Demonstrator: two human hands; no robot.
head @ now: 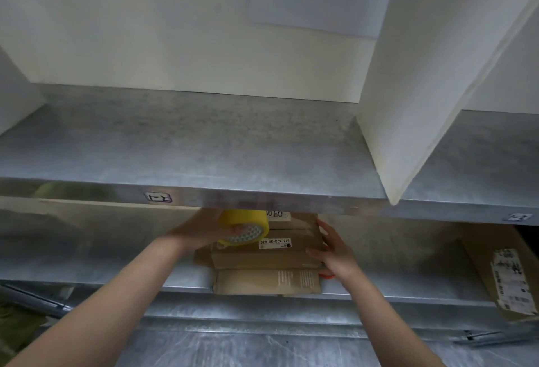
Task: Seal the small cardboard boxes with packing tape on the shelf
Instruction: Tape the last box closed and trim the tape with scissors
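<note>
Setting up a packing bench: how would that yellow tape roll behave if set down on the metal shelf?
The yellow tape roll is round, so on edge it would probably roll along the smooth shelf; laid flat it should stay. The left hand alone grips it, suggesting it is fairly light.

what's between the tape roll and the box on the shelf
Nothing visible. The left hand holds the yellow tape roll just over the left end of the cardboard box; the right hand rests on its right end. The upper shelf edge hides the roll's far side.
</note>
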